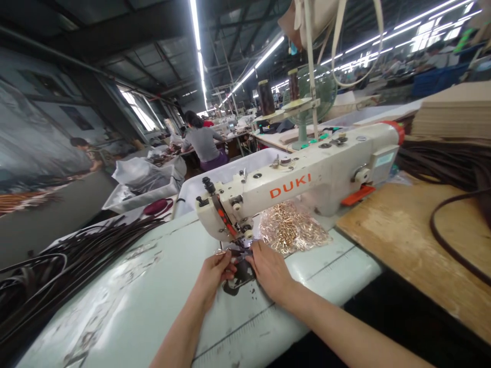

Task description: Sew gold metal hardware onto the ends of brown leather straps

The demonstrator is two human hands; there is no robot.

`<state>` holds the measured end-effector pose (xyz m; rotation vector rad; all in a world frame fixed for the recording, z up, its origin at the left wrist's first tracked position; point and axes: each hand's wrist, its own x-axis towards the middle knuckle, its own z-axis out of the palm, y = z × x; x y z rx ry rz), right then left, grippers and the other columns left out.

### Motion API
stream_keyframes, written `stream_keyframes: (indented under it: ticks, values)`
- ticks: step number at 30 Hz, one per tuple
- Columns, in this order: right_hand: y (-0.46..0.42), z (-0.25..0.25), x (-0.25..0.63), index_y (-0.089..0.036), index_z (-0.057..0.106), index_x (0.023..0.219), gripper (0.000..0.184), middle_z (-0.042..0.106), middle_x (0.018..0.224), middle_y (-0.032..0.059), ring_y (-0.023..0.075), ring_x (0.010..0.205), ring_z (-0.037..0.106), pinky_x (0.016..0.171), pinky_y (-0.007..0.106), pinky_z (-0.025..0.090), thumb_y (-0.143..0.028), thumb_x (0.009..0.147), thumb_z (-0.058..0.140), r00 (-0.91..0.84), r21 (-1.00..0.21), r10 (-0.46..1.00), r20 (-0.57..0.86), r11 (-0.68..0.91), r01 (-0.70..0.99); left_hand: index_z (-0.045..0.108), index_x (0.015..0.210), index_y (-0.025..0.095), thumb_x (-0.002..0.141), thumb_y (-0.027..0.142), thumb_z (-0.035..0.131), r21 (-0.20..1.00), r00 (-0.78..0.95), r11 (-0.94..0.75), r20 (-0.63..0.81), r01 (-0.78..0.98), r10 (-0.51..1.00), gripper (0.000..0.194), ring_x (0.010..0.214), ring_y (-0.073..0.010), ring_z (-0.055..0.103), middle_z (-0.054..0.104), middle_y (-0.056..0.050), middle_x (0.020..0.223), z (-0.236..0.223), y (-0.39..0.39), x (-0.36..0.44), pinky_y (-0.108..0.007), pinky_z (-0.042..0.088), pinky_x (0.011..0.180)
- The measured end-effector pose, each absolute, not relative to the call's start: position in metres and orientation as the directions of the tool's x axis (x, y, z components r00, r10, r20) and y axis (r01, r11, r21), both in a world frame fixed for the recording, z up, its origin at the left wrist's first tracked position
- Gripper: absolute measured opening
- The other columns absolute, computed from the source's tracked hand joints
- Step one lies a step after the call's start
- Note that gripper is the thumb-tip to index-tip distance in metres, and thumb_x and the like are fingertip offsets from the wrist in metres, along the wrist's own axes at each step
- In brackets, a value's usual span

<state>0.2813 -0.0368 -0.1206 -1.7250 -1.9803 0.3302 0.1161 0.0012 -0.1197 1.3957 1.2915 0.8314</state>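
Note:
A white sewing machine marked DUKI stands on a pale green table. Just in front of its needle, a short piece of dark strap lies between my two hands. My left hand pinches its left end, where a small bit of shiny metal shows beside the fingertips. From the right, my right hand grips the strap close to the presser foot, fingers bent and closed. The fingers partly cover the strap. Behind the needle lies a clear plastic bag full of gold-coloured metal clasps.
Long dark straps are heaped along the table's left side. More dark straps lie on a wooden board at right. A white bin stands behind the machine. Thread cones rise above it. A co-worker sits farther back.

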Motion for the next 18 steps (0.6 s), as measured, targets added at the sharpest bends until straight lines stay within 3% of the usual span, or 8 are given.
stream_keyframes:
  ticks: [7, 14, 18]
  values:
    - [-0.024, -0.121, 0.279, -0.013, 0.052, 0.111, 0.021, 0.058, 0.104, 0.0102, 0.0263, 0.092, 0.059, 0.07, 0.034, 0.046, -0.025, 0.096, 0.044, -0.116, -0.396, 0.969, 0.219, 0.197, 0.897, 0.062, 0.074, 0.009, 0.067, 0.05, 0.072, 0.979, 0.117, 0.172, -0.185, 0.112, 0.976, 0.043, 0.054, -0.0106, 0.055, 0.061, -0.006, 0.068, -0.131, 0.009, 0.116, -0.02, 0.046, 0.049]
    - [-0.022, -0.126, 0.281, -0.015, 0.05, 0.11, 0.019, 0.058, 0.106, 0.0095, 0.0228, 0.092, 0.059, 0.071, 0.03, 0.046, -0.025, 0.096, 0.044, -0.213, -0.343, 0.947, 0.239, 0.288, 0.894, 0.053, 0.068, 0.014, 0.078, 0.056, 0.057, 0.971, 0.118, 0.169, -0.191, 0.172, 0.975, 0.043, 0.03, -0.0064, 0.035, 0.051, 0.001, 0.042, -0.137, 0.012, 0.12, -0.018, 0.023, 0.031]
    - [-0.017, -0.13, 0.281, -0.015, 0.049, 0.113, 0.02, 0.058, 0.107, 0.0095, 0.023, 0.092, 0.058, 0.071, 0.03, 0.045, -0.026, 0.097, 0.043, -0.25, -0.32, 0.935, 0.253, 0.325, 0.89, 0.05, 0.073, 0.017, 0.084, 0.05, 0.053, 0.963, 0.076, 0.139, -0.16, 0.231, 0.984, 0.035, 0.024, -0.0058, 0.03, 0.05, 0.004, 0.038, -0.143, 0.013, 0.123, -0.017, 0.015, 0.029]
